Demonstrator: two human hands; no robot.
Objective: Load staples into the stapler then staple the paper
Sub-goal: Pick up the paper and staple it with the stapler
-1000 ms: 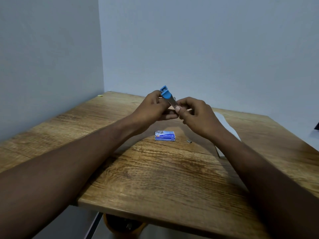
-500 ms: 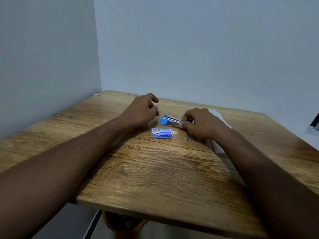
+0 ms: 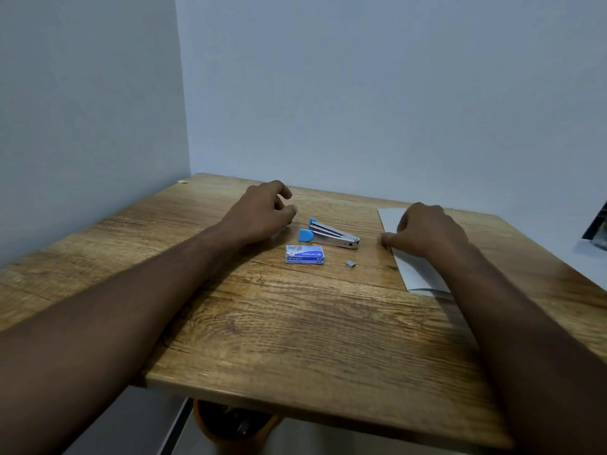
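Observation:
A small metal stapler (image 3: pixel 331 234) with blue ends lies on the wooden table (image 3: pixel 295 339), its top arm slightly raised. Just in front of it sits a blue staple box (image 3: pixel 304 254), and a short loose strip of staples (image 3: pixel 350 264) lies to the box's right. My left hand (image 3: pixel 262 211) hovers left of the stapler, fingers loosely curled apart, holding nothing. To the right lies a white sheet of paper (image 3: pixel 415 274). My right hand (image 3: pixel 427 229) is on it, knuckles up, thumb and fingers curled down at its left edge.
The table stands in a corner, with walls at the left and back. A tiny yellow scrap (image 3: pixel 182 181) lies at the far left corner. A dark object (image 3: pixel 599 228) shows at the right edge. Something orange (image 3: pixel 210 425) sits under the table's front edge.
Both hands held the stapler up a second ago. It was then set down on the table and released. My right hand has moved right onto the paper, and my left hand has drawn back.

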